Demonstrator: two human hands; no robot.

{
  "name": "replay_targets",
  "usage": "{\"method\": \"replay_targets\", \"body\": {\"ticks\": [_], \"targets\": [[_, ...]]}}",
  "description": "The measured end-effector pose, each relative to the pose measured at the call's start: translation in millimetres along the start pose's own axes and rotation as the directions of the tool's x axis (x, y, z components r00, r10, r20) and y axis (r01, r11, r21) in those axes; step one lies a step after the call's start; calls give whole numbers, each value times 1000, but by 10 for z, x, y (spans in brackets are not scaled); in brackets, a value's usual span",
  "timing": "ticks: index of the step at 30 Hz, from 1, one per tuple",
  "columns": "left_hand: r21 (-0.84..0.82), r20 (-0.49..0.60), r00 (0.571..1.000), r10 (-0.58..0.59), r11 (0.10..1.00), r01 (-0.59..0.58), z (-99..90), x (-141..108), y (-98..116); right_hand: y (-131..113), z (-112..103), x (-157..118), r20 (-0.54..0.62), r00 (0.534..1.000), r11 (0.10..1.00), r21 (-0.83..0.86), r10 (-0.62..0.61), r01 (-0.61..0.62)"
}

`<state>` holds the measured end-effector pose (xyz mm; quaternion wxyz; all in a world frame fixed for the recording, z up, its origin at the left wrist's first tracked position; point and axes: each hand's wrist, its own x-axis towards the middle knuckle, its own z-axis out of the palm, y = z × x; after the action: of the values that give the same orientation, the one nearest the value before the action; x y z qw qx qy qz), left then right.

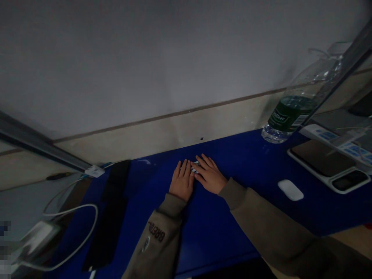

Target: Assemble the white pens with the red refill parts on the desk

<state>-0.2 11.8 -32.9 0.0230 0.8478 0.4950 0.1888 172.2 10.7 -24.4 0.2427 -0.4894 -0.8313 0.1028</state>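
My left hand (182,182) lies palm down on the blue table, its fingers stretched out and slightly apart. Beside it, my right hand (209,174) is also flat, angled in from the right with its fingers spread. Between and under the fingers of both hands shows a small white thing with dark stripes (195,169); the hands cover most of it, so its kind cannot be made out. The two hands almost touch at the thumbs. Neither is wrapped round anything.
A clear plastic bottle (286,118) with a green label stands by the wall. To the right are a rounded white object (290,190) like a computer mouse and a digital scale (327,161). Flat black objects (107,228) and a white cable (94,221) lie left, between slanted metal posts.
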Motion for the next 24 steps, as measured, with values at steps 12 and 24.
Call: {"method": "replay_targets", "body": {"ticks": [12,24], "targets": [[44,51,997,63,997,-65,-89,-9,-65,0,5,-16,11,1000,999,-34,4,-3],[133,115,993,30,990,-45,-133,25,-30,21,22,13,-1,1000,999,-44,30,-30]]}}
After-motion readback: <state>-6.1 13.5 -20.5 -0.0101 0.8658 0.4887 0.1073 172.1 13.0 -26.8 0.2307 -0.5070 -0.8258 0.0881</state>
